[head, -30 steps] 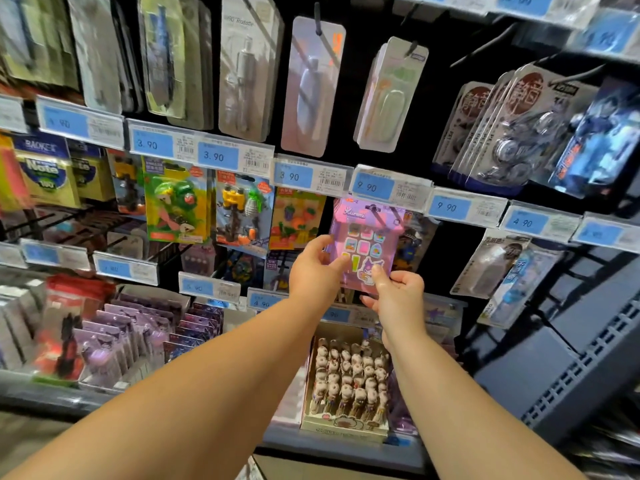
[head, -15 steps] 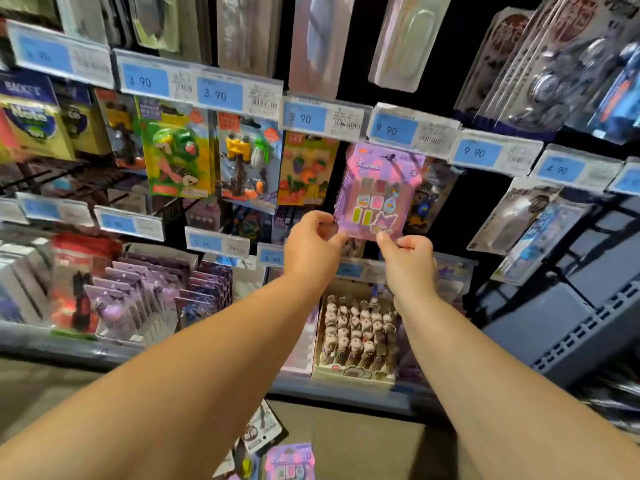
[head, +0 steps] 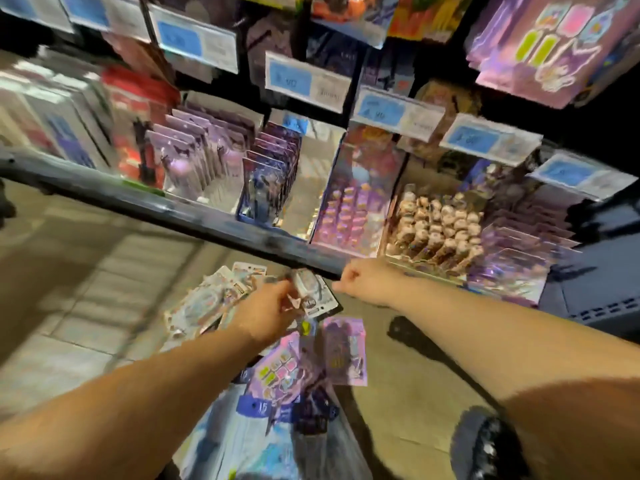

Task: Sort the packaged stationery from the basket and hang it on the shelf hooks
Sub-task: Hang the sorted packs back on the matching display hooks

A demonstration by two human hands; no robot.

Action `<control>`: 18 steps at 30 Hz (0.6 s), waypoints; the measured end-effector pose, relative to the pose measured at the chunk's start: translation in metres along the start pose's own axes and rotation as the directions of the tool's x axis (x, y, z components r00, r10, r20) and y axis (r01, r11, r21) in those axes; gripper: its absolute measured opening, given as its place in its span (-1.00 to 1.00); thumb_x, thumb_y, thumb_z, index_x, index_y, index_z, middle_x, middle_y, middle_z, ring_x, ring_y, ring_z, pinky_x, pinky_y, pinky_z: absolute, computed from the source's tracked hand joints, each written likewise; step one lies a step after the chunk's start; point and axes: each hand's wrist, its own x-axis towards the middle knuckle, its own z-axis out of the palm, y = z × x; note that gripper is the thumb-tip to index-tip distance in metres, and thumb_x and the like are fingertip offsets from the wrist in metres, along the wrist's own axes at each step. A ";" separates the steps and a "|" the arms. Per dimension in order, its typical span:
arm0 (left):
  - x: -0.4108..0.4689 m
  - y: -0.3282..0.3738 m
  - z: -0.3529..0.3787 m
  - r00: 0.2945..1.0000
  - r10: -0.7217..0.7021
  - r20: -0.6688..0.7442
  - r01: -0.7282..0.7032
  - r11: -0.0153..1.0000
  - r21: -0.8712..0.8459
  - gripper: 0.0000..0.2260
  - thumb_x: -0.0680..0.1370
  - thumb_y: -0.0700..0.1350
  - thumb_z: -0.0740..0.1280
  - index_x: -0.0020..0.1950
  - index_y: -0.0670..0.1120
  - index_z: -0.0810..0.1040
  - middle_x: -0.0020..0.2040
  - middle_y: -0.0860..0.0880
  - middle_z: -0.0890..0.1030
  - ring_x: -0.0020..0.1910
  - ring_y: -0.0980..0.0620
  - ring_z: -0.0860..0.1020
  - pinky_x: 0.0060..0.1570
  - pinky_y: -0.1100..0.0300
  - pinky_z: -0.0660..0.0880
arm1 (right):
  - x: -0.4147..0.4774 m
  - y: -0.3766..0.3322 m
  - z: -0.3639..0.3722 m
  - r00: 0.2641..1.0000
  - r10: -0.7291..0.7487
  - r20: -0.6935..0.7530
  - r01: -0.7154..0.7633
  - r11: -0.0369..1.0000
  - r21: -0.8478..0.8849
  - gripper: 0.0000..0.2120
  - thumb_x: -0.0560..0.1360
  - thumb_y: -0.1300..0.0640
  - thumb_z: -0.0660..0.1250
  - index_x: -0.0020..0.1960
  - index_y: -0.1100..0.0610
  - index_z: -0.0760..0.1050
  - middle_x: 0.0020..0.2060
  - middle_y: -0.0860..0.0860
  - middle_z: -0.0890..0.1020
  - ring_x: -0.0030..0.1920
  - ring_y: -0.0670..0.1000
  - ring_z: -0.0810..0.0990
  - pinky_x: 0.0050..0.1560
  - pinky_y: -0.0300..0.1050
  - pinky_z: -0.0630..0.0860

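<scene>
The view is tilted down and blurred. A pile of packaged stationery (head: 304, 368) lies low in front of the shelf, with pink-purple cards on top. My left hand (head: 268, 315) reaches down onto the pile, its fingertips at a small white and black pack (head: 313, 294). Blur hides whether the fingers grip that pack. My right hand (head: 362, 282) hovers in a fist beside the shelf's front rail (head: 194, 220) and holds nothing. The pink house-shaped pack (head: 550, 46) hangs from a hook at the top right, free of both hands.
The bottom shelf holds trays of purple cards (head: 207, 161), a box of small figure erasers (head: 440, 226) and a pink display box (head: 349, 209). Blue price tags (head: 304, 81) line the rows above. A tiled floor (head: 69, 306) lies at the left, and a dark shoe (head: 485, 441) at the lower right.
Both hands let go of the pink pack, which now hangs on its hook. The view swung down, my left hand dropped to the pile and my right hand lowered into a fist.
</scene>
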 end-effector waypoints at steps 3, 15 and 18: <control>-0.011 -0.047 0.020 0.970 -0.095 0.223 0.045 0.974 0.220 -0.70 0.53 0.08 0.37 0.17 -0.05 0.53 0.11 -0.08 0.62 0.08 -0.11 0.57 0.04 0.10 0.49 | 0.019 0.001 0.048 0.978 0.053 0.201 -0.046 0.998 -0.036 -0.70 0.63 -0.01 0.16 -0.11 0.14 0.54 -0.08 0.17 0.58 0.01 0.08 0.52 -0.24 -0.14 0.34; -0.023 -0.090 0.060 0.880 -0.260 0.398 0.035 0.871 0.490 -0.57 0.57 0.08 0.27 0.35 -0.12 0.35 0.28 -0.17 0.46 0.25 -0.18 0.48 0.15 0.00 0.44 | 0.040 0.031 0.220 0.854 0.444 0.270 -0.515 0.796 0.318 -0.42 0.42 -0.10 0.43 0.28 0.19 0.34 0.17 0.16 0.45 0.07 0.14 0.52 -0.11 -0.11 0.39; -0.023 -0.089 0.068 0.868 -0.284 0.407 0.060 0.874 0.482 -0.62 0.58 0.04 0.26 0.32 -0.11 0.31 0.27 -0.15 0.47 0.24 -0.17 0.48 0.11 0.03 0.42 | 0.043 0.034 0.219 0.838 0.429 0.337 -0.544 0.703 0.458 -0.39 0.45 -0.03 0.43 0.35 0.23 0.30 0.11 0.17 0.49 -0.09 0.08 0.49 -0.27 -0.18 0.38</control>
